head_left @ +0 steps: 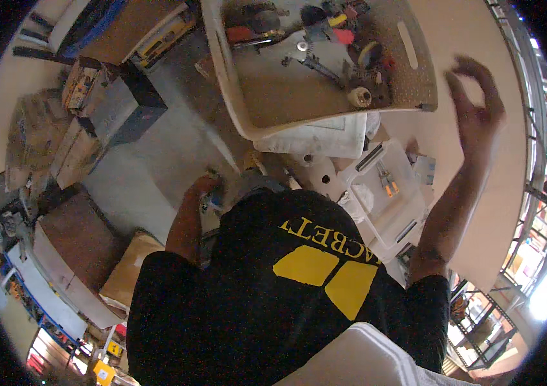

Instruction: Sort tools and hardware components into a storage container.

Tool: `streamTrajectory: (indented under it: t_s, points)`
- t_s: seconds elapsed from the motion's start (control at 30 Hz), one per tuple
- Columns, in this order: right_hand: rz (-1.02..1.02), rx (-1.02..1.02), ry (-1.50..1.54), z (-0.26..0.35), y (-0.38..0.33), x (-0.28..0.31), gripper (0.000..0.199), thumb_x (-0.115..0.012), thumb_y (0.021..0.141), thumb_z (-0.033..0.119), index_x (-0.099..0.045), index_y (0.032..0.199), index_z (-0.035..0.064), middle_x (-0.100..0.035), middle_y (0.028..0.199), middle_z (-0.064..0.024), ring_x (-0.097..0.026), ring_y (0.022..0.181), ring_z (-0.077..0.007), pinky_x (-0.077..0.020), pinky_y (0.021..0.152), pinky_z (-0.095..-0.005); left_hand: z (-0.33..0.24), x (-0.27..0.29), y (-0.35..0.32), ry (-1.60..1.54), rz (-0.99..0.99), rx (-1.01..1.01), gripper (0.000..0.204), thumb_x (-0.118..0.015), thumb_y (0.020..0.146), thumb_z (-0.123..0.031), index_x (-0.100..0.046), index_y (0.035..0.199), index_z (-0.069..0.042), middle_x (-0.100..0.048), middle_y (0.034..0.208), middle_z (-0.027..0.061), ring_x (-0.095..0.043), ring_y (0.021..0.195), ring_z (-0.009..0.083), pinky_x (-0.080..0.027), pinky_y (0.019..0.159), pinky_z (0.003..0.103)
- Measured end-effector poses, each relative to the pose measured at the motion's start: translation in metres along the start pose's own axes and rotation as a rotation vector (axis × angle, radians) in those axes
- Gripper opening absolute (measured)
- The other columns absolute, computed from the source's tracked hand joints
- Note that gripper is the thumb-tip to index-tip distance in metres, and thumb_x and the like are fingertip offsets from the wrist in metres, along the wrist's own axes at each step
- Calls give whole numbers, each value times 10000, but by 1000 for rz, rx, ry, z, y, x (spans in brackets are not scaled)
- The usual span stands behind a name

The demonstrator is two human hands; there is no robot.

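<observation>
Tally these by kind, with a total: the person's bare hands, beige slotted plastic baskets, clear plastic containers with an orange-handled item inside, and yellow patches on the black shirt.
Bare hands: 2 (left hand, right hand)
Beige slotted plastic basket: 1
Clear plastic container: 1
Yellow patches: 2
Total: 6

The bin [225, 71] is beige, its right end dotted with small holes. The tub [318, 138] beneath is off-white. The tray [408, 167] is clear, tinged whitish; the tool handles [390, 188] are orange. The shirt [209, 315] is black with yellow print [354, 289]. The floor [138, 180] is grey.
</observation>
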State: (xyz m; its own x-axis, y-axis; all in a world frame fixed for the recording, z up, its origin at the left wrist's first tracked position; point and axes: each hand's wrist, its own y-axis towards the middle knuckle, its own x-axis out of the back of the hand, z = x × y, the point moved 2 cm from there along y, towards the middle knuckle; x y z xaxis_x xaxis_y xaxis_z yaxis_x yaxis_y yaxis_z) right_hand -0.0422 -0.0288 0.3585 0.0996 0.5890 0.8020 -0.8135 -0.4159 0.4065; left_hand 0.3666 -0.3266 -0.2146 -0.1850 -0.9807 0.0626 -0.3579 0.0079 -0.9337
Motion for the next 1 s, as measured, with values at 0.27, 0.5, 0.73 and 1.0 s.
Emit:
streamTrajectory:
  t_s: [0.27, 0.5, 0.73, 1.0]
  points:
    - [662, 514, -480, 63, 45, -155, 754, -774, 639, 288, -464, 1304, 118, -496, 1286, -169, -512, 1151, -344, -401, 984, -461, 3, -3, 10, 157, -111, -33, 479, -675, 743, -400, -657, 1061, -42, -677, 961, 83, -636, 864, 218, -490, 797, 376]
    - [717, 445, -571, 39, 34, -199, 776, -769, 604, 242, -444, 1300, 140, -523, 1199, -207, -504, 1130, -389, -339, 1033, -483, 34, 2, 8, -351, 40, -267, 480, -673, 772, -413, -649, 1060, -30, -648, 1054, 134, -615, 927, 240, -478, 808, 398]
    - [605, 557, -566, 37, 51, -181, 622, -689, 647, 162, -494, 1236, 112, -592, 1045, -212, -569, 1002, -395, -459, 900, -468, 110, 25, 5, -165, -57, -33, 417, -638, 810, -363, -628, 1012, 2, -654, 915, 157, -615, 833, 240, -481, 747, 402]
    - [446, 260, -254, 34, 53, -141, 467, -674, 693, 212, -544, 1116, 62, -626, 968, -209, -615, 892, -373, -495, 798, -463, 18, 43, -35, -206, -104, -57, 449, -643, 753, -385, -633, 1001, -11, -646, 895, 119, -610, 778, 243, -476, 695, 393]
